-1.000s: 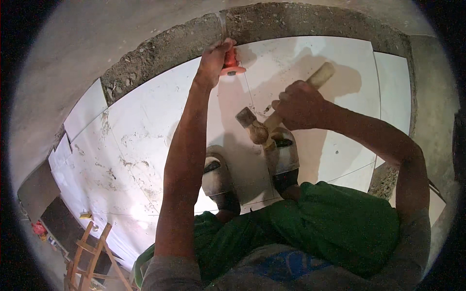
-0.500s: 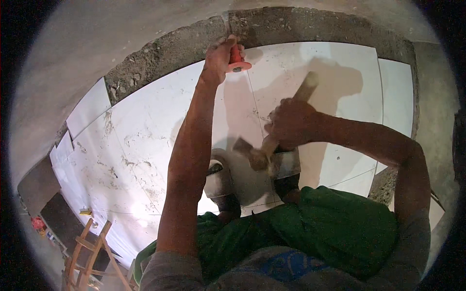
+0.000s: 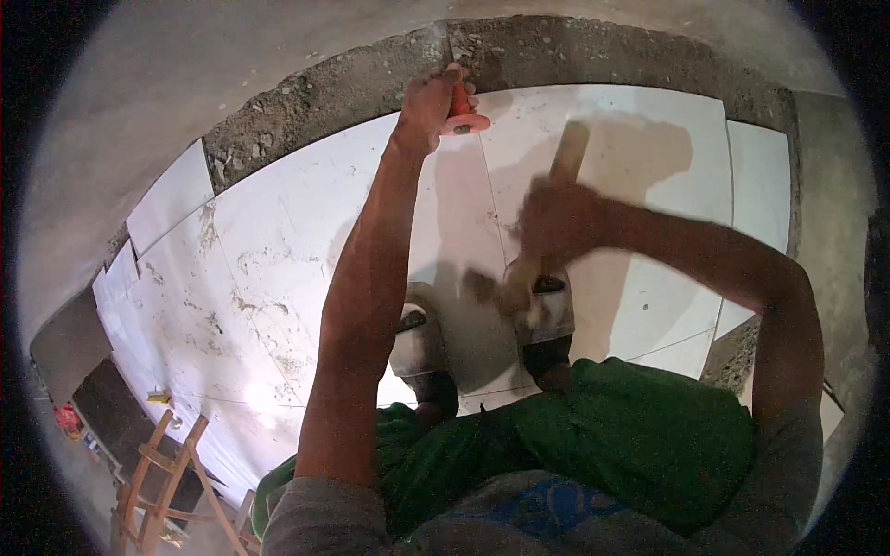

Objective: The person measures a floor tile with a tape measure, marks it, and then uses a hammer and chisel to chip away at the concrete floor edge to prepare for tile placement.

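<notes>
My left hand [image 3: 428, 107] is closed on a red-orange tool [image 3: 460, 102] with a round guard, like a chisel grip, at the far edge of the white tiles [image 3: 278, 241], by the bare rubble strip. My right hand [image 3: 556, 218], blurred, grips a wooden-handled hammer [image 3: 570, 148]; its blurred metal head [image 3: 482, 289] points down-left, over the tiles. Below it are two padded, strapped shapes [image 3: 417, 343], apparently knee pads on my legs, under green clothing [image 3: 649, 435]. Whatever the tool's tip touches is hidden.
A rough concrete wall [image 3: 185, 93] rises beyond the rubble strip [image 3: 603, 51]. Loose tile pieces [image 3: 171, 195] lie along the left edge. A wooden frame, perhaps a ladder [image 3: 162, 463], stands at lower left, with small red items [image 3: 69, 422] near it.
My right hand and hammer are lower and further left than a second ago, the handle swung more upright. My left hand, still on the red tool, shows slightly further right.
</notes>
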The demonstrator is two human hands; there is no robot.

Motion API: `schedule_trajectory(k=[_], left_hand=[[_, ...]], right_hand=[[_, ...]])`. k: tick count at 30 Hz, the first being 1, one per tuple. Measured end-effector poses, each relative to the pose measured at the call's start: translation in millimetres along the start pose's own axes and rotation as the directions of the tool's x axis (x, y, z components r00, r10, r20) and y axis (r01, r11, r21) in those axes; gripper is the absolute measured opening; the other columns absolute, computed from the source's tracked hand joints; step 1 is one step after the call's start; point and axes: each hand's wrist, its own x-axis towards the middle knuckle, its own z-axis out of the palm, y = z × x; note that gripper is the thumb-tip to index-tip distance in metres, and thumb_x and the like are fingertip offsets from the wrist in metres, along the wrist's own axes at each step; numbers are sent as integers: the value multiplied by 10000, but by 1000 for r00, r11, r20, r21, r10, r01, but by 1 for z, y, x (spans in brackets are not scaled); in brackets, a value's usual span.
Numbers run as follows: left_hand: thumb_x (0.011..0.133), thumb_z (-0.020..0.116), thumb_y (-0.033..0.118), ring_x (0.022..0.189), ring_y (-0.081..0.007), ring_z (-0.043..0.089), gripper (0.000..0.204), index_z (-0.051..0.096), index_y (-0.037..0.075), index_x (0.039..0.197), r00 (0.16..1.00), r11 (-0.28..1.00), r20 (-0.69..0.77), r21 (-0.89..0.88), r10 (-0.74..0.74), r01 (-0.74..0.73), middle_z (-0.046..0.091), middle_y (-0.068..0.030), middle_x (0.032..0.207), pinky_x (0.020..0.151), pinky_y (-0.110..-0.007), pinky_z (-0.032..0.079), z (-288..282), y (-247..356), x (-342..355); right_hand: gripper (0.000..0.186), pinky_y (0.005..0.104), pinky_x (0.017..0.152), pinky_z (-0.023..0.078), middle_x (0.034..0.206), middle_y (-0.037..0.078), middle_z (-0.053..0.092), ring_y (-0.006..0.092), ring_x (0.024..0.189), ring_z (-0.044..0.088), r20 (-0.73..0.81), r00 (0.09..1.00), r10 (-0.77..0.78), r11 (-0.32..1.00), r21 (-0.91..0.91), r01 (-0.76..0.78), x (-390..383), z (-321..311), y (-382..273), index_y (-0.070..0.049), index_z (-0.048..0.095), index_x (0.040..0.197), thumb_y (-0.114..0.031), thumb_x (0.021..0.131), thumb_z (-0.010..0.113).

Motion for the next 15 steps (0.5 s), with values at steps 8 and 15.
schedule_trajectory(k=[8, 15], left_hand=[[1003, 625, 257, 733, -198, 698, 252, 677, 23, 1080, 994, 977, -110, -215, -19, -6, 705, -110, 889, 649, -368, 614, 6, -10, 12], [984, 697, 461, 842, -185, 693, 432, 644, 46, 1089, 999, 991, -33, 129, 22, -18, 721, -95, 971, 746, -355, 590, -12, -19, 17]], right_hand=[[202, 483, 674, 567, 752, 150, 713, 350, 711, 717, -96, 982, 163, 987, 4, -164, -4, -9, 14, -92, 724, 815, -278, 738, 739], [286, 507, 740, 568, 813, 159, 714, 336, 772, 719, 108, 925, 363, 931, 0, -365, 17, -23, 43, -76, 745, 881, -326, 742, 751]])
